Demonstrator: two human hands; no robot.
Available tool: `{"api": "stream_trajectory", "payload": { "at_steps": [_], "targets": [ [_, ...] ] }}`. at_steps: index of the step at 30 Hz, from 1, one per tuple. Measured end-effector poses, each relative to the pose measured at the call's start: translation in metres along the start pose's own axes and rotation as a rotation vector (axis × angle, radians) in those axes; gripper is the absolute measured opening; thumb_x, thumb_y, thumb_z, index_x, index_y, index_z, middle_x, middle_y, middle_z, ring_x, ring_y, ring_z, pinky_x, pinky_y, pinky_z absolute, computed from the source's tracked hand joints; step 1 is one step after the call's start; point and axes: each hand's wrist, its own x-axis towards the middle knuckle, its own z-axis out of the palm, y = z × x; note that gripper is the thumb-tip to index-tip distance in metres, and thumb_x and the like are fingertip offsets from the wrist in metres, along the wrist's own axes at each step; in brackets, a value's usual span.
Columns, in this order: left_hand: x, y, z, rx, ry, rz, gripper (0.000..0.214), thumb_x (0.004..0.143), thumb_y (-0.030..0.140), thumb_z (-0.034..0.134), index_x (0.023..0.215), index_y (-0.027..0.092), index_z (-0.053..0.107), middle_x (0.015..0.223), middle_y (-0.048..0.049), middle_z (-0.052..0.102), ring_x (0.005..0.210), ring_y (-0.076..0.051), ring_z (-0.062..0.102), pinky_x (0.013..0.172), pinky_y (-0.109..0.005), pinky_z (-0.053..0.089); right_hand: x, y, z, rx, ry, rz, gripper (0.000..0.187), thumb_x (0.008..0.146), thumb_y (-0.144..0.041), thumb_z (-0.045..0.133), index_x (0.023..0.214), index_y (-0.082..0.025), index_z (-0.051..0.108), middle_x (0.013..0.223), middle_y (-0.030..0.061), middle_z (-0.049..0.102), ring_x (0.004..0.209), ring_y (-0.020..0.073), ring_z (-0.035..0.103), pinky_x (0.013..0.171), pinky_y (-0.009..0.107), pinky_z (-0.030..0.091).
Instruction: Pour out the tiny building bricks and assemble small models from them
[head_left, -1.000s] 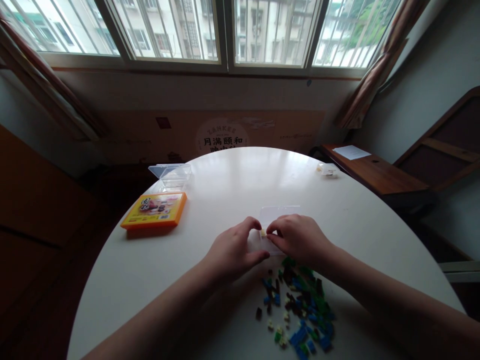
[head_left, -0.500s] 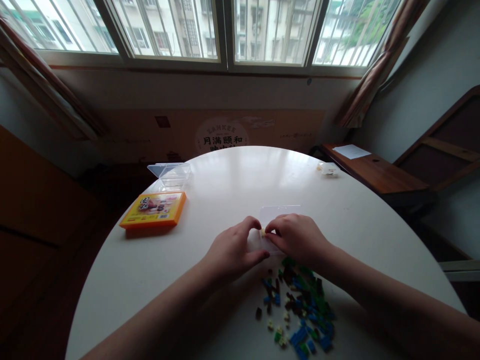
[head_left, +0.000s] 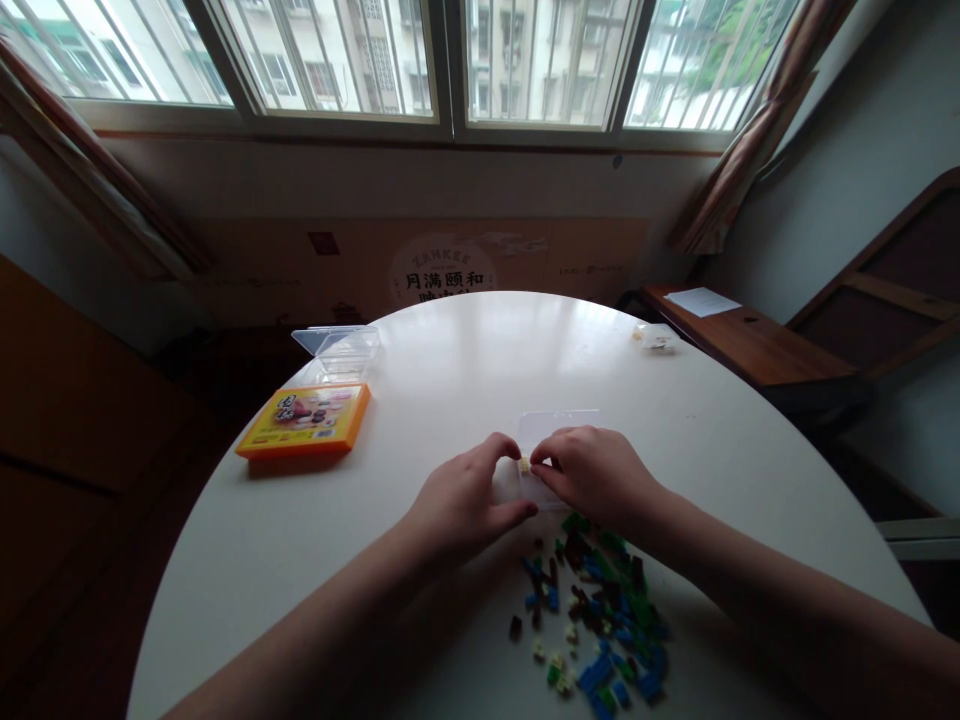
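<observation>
My left hand (head_left: 463, 505) and my right hand (head_left: 596, 475) meet over the middle of a round white table (head_left: 450, 380). Between their fingertips sits a tiny pale yellow brick (head_left: 524, 464). Both hands are pinched on it, thumb and forefinger curled. Under and behind the fingers lies a small clear plastic lid or tray (head_left: 559, 423), partly hidden by the hands. Just below my right wrist a heap of several small blue, green, dark and white bricks (head_left: 600, 620) is scattered on the table.
An orange flat box (head_left: 304, 420) lies at the table's left, with an open clear plastic case (head_left: 339, 352) behind it. A small clear packet (head_left: 655, 337) rests at the far right edge. A wooden bench with a sheet of paper (head_left: 701, 302) stands to the right.
Both hands stay pinched on the small pale brick in the same spot. Only the view has shifted very slightly.
</observation>
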Motion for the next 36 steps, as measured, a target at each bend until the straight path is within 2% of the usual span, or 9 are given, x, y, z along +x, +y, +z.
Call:
{"api": "stream_trajectory", "payload": {
  "at_steps": [11, 25, 31, 36],
  "targets": [
    [0.0, 0.001, 0.001, 0.046, -0.013, -0.02, 0.046, 0.076, 0.04, 0.069, 0.117, 0.025, 0.054, 0.079, -0.0006, 0.065, 0.075, -0.023, 0.063, 0.069, -0.032, 0.045, 0.0, -0.002, 0.002, -0.027, 0.018, 0.0, 0.019, 0.088, -0.028, 0.057, 0.086, -0.028, 0.077, 0.083, -0.0017, 0.075, 0.073, 0.0161, 0.066, 0.06, 0.026, 0.035],
    [0.0, 0.001, 0.001, 0.062, -0.021, -0.026, 0.047, 0.077, 0.042, 0.069, 0.117, 0.024, 0.053, 0.081, -0.0016, 0.066, 0.076, -0.024, 0.063, 0.068, -0.032, 0.044, 0.001, -0.002, 0.002, -0.016, 0.012, 0.0, 0.02, 0.089, -0.029, 0.057, 0.088, -0.028, 0.077, 0.084, -0.0023, 0.075, 0.074, 0.0156, 0.066, 0.06, 0.027, 0.036],
    [0.0, 0.001, 0.0, 0.067, -0.024, -0.036, 0.048, 0.077, 0.046, 0.07, 0.117, 0.025, 0.053, 0.08, -0.0011, 0.065, 0.077, -0.024, 0.063, 0.069, -0.032, 0.044, -0.004, 0.006, -0.014, -0.037, 0.019, 0.03, 0.016, 0.087, -0.03, 0.061, 0.09, -0.029, 0.077, 0.086, -0.0023, 0.074, 0.08, 0.0176, 0.067, 0.062, 0.027, 0.038],
    [0.0, 0.0, 0.0, 0.056, -0.028, -0.039, 0.048, 0.076, 0.047, 0.071, 0.115, 0.026, 0.053, 0.08, -0.0005, 0.065, 0.076, -0.024, 0.062, 0.067, -0.031, 0.043, -0.01, 0.015, -0.029, -0.024, -0.009, 0.065, 0.018, 0.087, -0.028, 0.06, 0.091, -0.03, 0.077, 0.087, -0.0038, 0.075, 0.076, 0.0163, 0.066, 0.062, 0.027, 0.04]
  ]
}}
